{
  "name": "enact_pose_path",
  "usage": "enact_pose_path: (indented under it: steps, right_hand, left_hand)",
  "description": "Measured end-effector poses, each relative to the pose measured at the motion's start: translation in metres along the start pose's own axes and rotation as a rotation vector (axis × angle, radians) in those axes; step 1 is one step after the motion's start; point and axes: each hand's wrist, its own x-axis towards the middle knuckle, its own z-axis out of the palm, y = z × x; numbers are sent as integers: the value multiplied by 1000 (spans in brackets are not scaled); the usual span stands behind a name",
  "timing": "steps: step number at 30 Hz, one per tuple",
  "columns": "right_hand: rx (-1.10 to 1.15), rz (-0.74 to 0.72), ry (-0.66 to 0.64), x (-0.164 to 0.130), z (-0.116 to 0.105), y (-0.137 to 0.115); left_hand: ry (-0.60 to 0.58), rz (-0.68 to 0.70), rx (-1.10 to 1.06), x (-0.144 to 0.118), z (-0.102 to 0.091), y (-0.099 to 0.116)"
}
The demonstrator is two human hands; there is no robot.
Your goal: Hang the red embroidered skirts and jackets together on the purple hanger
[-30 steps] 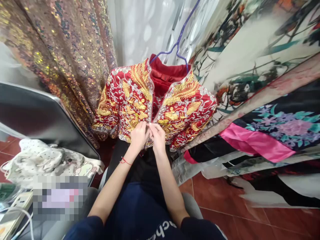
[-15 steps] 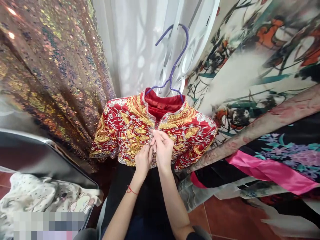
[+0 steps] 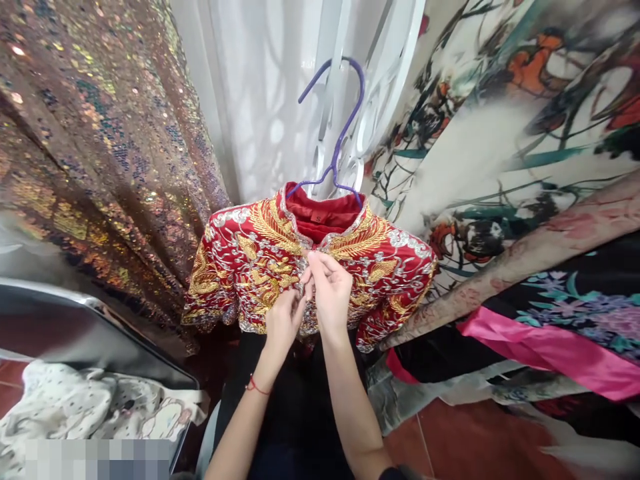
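Note:
A red jacket (image 3: 250, 267) with gold and silver embroidery hangs on a purple hanger (image 3: 340, 133) in front of me. Both of my hands are at its front opening, just below the collar. My left hand (image 3: 283, 320), with a red string at the wrist, pinches the left front edge. My right hand (image 3: 330, 293) pinches the right front edge at the same spot, fingertips touching the left ones. The fastening between my fingers is hidden.
A sequinned bronze fabric (image 3: 100, 153) hangs at the left, a white sheer curtain (image 3: 260, 100) behind. Printed floral garments (image 3: 500, 133) and a pink-trimmed black robe (image 3: 550, 333) hang at the right. A dark tray-like surface (image 3: 75, 327) and a spotted cloth (image 3: 75, 407) lie lower left. Red floor tiles (image 3: 475, 447).
My hands have moved up the jacket's front from its lower hem to just below the collar. The view has tilted upward, showing more of the hanger.

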Motion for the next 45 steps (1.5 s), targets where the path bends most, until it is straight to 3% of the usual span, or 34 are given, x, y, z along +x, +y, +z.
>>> enact_pose_path:
  steps: [5, 9, 13, 19, 23, 27, 31, 33, 35, 38, 41, 43, 45]
  right_hand:
    - [-50, 22, -108, 6, -12, 0]
    - [-97, 22, -143, 11, -14, -3]
    - [-141, 54, -185, 12, -12, -4]
    - [-291, 13, -120, 4, -5, -12]
    - [-537, -125, -38, 11, -2, -15]
    - [-831, -361, 98, 20, -10, -18]
    - [-902, -769, -11, 17, -42, -34]
    - [-969, -1027, 71, 17, -66, -47]
    - [-1122, -1146, 239, 21, -90, -59]
    - [-1350, -967, 249, 38, -115, -73]
    - [-1391, -820, 138, 61, -122, -77]
    - [-1332, -845, 195, 75, -120, -78]
    - [-1275, -881, 292, 84, -116, -77]
  left_hand:
    - [252, 356, -67, 48, -52, 35]
    - [227, 586, 239, 93, -98, 67]
    - [235, 718, 404, 112, -116, 75]
    - [311, 752, 384, 109, -120, 80]
    - [348, 761, 404, 118, -123, 85]
    - [376, 711, 330, 133, -123, 78]
    - [365, 664, 232, 147, -135, 56]
    - [315, 600, 256, 153, -144, 41]
    - [187, 536, 299, 159, -151, 26]
    - [110, 505, 312, 165, -153, 12]
    - [285, 578, 316, 164, -152, 18]
    - [405, 634, 341, 161, -154, 30]
    - [447, 639, 380, 160, -158, 41]
